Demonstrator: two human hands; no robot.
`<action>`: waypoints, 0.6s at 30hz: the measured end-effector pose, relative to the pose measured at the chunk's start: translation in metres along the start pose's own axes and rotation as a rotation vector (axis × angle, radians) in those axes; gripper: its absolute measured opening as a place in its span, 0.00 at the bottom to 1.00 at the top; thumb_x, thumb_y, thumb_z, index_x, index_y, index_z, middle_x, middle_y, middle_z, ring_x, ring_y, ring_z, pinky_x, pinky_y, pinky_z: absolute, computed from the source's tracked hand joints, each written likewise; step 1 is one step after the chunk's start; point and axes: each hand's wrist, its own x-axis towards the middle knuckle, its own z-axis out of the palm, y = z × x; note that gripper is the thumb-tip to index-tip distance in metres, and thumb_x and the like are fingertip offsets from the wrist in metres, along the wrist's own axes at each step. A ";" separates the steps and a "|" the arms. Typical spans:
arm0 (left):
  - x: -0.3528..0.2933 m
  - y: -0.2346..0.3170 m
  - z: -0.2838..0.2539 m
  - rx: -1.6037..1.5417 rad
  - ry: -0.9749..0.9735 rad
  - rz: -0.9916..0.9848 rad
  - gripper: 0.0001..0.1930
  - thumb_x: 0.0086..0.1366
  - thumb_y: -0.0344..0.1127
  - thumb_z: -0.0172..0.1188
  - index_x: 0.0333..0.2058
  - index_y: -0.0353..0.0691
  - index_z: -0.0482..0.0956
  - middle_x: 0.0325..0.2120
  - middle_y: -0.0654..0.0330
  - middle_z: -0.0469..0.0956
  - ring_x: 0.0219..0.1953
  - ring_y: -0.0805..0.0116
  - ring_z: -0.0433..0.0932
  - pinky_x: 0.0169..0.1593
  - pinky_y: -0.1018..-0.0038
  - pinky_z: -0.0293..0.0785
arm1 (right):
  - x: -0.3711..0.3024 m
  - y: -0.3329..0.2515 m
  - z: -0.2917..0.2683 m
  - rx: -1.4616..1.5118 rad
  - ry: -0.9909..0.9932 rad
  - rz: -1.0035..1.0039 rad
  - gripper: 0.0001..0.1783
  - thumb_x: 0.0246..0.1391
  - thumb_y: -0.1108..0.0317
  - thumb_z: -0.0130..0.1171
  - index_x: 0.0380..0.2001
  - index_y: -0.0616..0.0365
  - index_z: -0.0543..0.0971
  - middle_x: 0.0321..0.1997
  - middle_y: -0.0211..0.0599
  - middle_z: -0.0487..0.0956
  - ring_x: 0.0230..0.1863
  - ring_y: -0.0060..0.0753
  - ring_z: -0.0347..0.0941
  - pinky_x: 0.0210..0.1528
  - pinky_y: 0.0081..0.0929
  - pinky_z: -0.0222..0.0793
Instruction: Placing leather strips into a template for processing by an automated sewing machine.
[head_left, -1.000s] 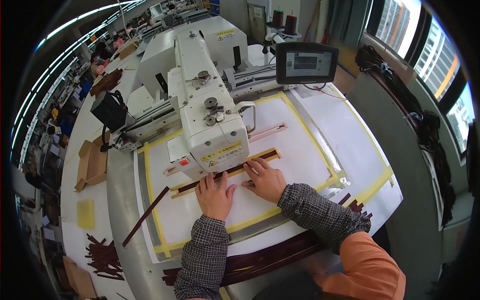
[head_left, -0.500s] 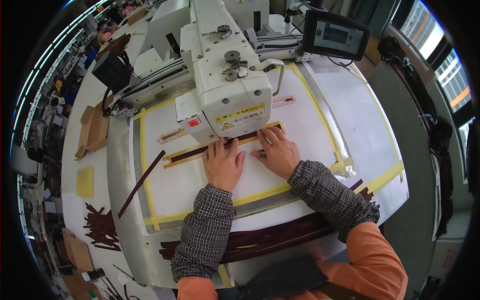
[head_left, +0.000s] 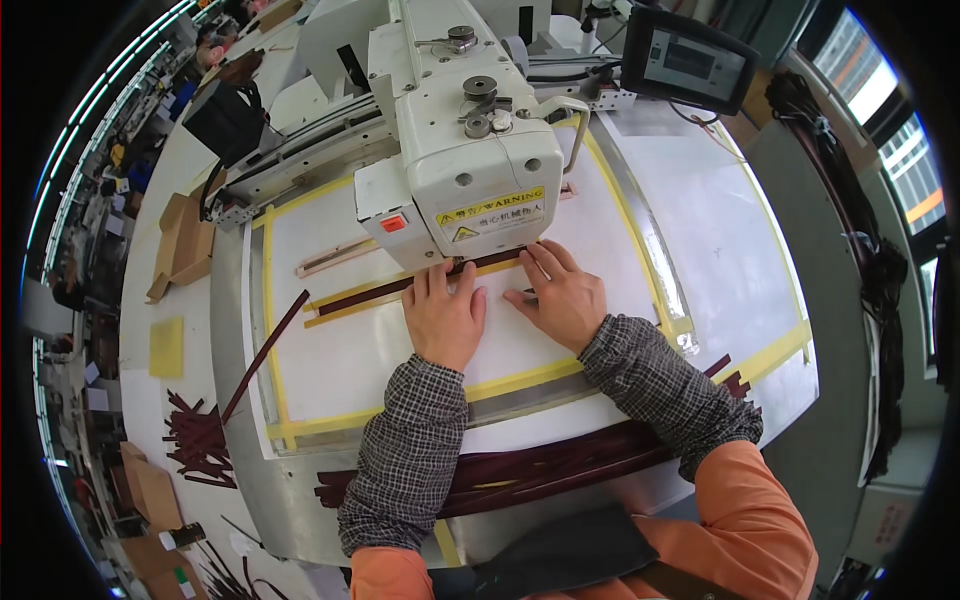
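The white work table [head_left: 700, 260] spread out in front of me, and the big white sewing machine [head_left: 465, 130] stood over its middle, its head hanging just above my fingers. Behind it to the right sat a dark control screen [head_left: 690, 65]. A flat white template [head_left: 400, 340], edged with yellow tape, lay on the table under the machine.

Along the near edge of the table, just under my forearms, lay a long pile of dark maroon strips [head_left: 540, 470], and a smaller heap of maroon offcuts [head_left: 195, 440] sat far out to my left. One loose dark strip [head_left: 265, 355] leaned across the template's left border. A folded cardboard piece [head_left: 185, 245] and a yellow pad [head_left: 166, 347] lay further left.

My left hand [head_left: 445, 315] lay flat and spread, palm down on the template, holding nothing; its fingertips reached the maroon strip [head_left: 420, 282] seated in the template's slot right under the machine head. My right hand [head_left: 562, 295] lay just beside it, also open and pressed down, fingers pointing left toward the same strip, with the upper fingers touching its right end.
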 end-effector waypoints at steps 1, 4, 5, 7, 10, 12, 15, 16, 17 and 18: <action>0.000 0.000 0.000 0.004 -0.013 -0.007 0.21 0.66 0.44 0.66 0.57 0.50 0.84 0.53 0.55 0.76 0.57 0.51 0.73 0.58 0.53 0.70 | -0.001 0.002 -0.001 -0.031 0.000 0.010 0.30 0.58 0.50 0.70 0.55 0.61 0.83 0.61 0.38 0.82 0.64 0.41 0.78 0.48 0.34 0.85; -0.001 -0.003 0.005 -0.004 0.027 0.026 0.20 0.65 0.44 0.66 0.55 0.48 0.84 0.53 0.56 0.77 0.58 0.54 0.73 0.57 0.54 0.69 | 0.000 0.001 -0.002 0.002 -0.015 -0.029 0.28 0.58 0.51 0.71 0.54 0.59 0.83 0.60 0.36 0.82 0.63 0.40 0.78 0.47 0.34 0.85; 0.000 -0.001 0.006 -0.005 0.026 0.024 0.20 0.65 0.44 0.66 0.55 0.48 0.84 0.53 0.56 0.77 0.58 0.54 0.73 0.57 0.54 0.69 | -0.001 0.000 -0.001 0.002 -0.018 -0.030 0.28 0.58 0.51 0.71 0.54 0.59 0.83 0.60 0.36 0.82 0.63 0.40 0.78 0.47 0.34 0.85; 0.001 0.003 0.006 -0.012 0.050 0.031 0.20 0.64 0.42 0.67 0.54 0.48 0.84 0.53 0.56 0.77 0.58 0.54 0.73 0.57 0.55 0.69 | -0.002 0.000 0.002 0.021 -0.004 -0.042 0.27 0.56 0.53 0.72 0.53 0.59 0.83 0.60 0.35 0.82 0.62 0.39 0.78 0.47 0.34 0.85; -0.001 0.000 0.007 -0.019 0.034 0.003 0.19 0.65 0.40 0.67 0.54 0.48 0.85 0.52 0.56 0.77 0.58 0.53 0.75 0.59 0.55 0.71 | 0.000 -0.006 0.004 0.034 0.010 -0.057 0.26 0.55 0.54 0.72 0.52 0.59 0.83 0.60 0.35 0.82 0.61 0.37 0.78 0.46 0.33 0.85; 0.000 -0.001 0.006 -0.002 0.035 -0.004 0.18 0.64 0.39 0.67 0.54 0.48 0.85 0.51 0.57 0.77 0.57 0.53 0.75 0.58 0.56 0.72 | 0.003 -0.010 0.004 0.037 0.005 -0.065 0.26 0.54 0.55 0.73 0.52 0.58 0.83 0.60 0.35 0.82 0.61 0.37 0.78 0.45 0.33 0.85; 0.001 -0.004 0.005 0.023 0.036 -0.021 0.18 0.64 0.38 0.67 0.53 0.48 0.86 0.50 0.59 0.78 0.56 0.55 0.76 0.57 0.57 0.74 | 0.005 -0.016 0.005 0.052 -0.002 -0.083 0.27 0.53 0.55 0.73 0.52 0.58 0.83 0.60 0.35 0.82 0.61 0.37 0.78 0.45 0.33 0.85; 0.001 -0.006 0.005 0.033 0.040 -0.031 0.18 0.63 0.38 0.67 0.52 0.47 0.86 0.49 0.60 0.78 0.55 0.55 0.77 0.56 0.57 0.74 | 0.006 -0.017 0.005 0.064 -0.001 -0.095 0.27 0.53 0.56 0.73 0.52 0.59 0.83 0.60 0.35 0.82 0.61 0.37 0.78 0.45 0.32 0.85; 0.001 -0.006 0.004 0.031 0.038 -0.029 0.18 0.63 0.38 0.67 0.52 0.47 0.86 0.49 0.60 0.78 0.55 0.55 0.77 0.56 0.57 0.74 | 0.005 -0.017 0.007 0.064 -0.002 -0.092 0.27 0.53 0.56 0.73 0.52 0.59 0.83 0.60 0.35 0.82 0.61 0.37 0.78 0.45 0.32 0.85; 0.001 -0.006 0.004 0.023 0.031 -0.031 0.18 0.63 0.37 0.67 0.51 0.47 0.86 0.49 0.60 0.78 0.55 0.55 0.77 0.56 0.57 0.75 | 0.004 -0.017 0.009 0.051 0.001 -0.097 0.27 0.53 0.56 0.73 0.53 0.59 0.83 0.60 0.36 0.82 0.61 0.37 0.78 0.45 0.33 0.85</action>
